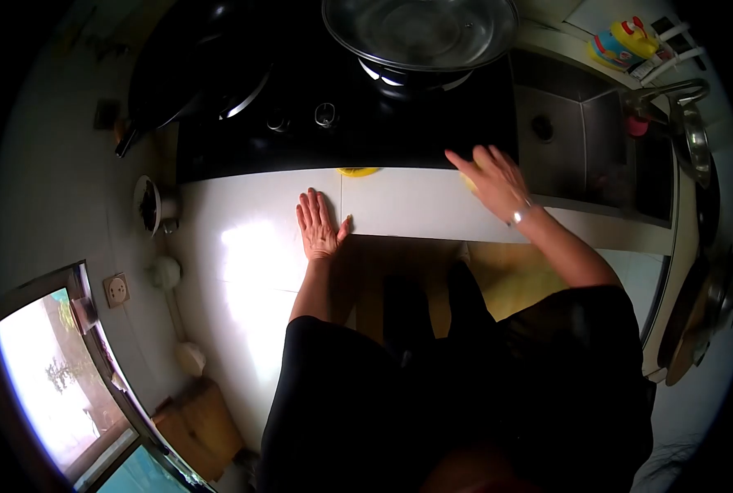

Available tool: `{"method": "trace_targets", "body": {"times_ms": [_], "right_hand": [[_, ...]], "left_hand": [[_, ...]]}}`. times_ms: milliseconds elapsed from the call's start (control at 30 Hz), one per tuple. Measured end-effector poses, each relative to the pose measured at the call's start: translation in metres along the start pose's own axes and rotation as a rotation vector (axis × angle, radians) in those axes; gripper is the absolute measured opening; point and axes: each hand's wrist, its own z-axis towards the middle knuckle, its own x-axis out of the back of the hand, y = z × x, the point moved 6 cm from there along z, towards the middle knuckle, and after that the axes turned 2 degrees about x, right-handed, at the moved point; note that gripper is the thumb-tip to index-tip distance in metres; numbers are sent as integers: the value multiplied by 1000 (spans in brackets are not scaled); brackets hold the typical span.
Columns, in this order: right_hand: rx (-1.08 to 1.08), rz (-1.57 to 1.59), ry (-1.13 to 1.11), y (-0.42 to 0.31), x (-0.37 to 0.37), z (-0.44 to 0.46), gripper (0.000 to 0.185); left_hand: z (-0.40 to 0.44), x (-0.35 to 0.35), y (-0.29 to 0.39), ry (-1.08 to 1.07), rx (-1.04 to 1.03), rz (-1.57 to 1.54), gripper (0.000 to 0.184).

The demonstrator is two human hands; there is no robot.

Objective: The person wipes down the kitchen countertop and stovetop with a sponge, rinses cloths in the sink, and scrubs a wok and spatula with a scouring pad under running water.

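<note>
My left hand (320, 227) lies flat on the white tiled counter (415, 201), fingers spread, with nothing in it. On the other side, my right hand (496, 182), with a silver band at the wrist, is over the counter strip beside the black stove top (432, 131). Its index finger points out and the other fingers are bent over a pale yellow thing (469, 181), mostly covered and too blurred to name. Between the hands, a flat yellow piece (358, 172) shows at the stove's front edge.
A large pan with a glass lid (420, 33) stands on the back burner, and a dark wok (194, 82) is at left. The sink (559, 135) is right of the stove. A yellow bottle (625, 43) stands behind it. Stove knobs (325, 115) face the front.
</note>
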Motion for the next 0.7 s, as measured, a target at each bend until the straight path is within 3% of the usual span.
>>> {"method": "trace_targets", "body": {"times_ms": [133,267,500,600,700], "right_hand": [[11,-266,-167,4,-25,29,56],[-1,-216,-282,6,-24,22,55],[38,-265,-156,2,-25,29,57],[-13,-203,-292,6,-25,22,59],[-23,-206,-262,1,-21,31,61]], "left_hand": [[0,1,0,4,4,-20,79],[-1,1,-2,31,3,-51,77],[0,5,-3,58,-7,-66,76],[0,4,-1,30,5,-50,77],[-1,4,0,23,12,-35,77]]}}
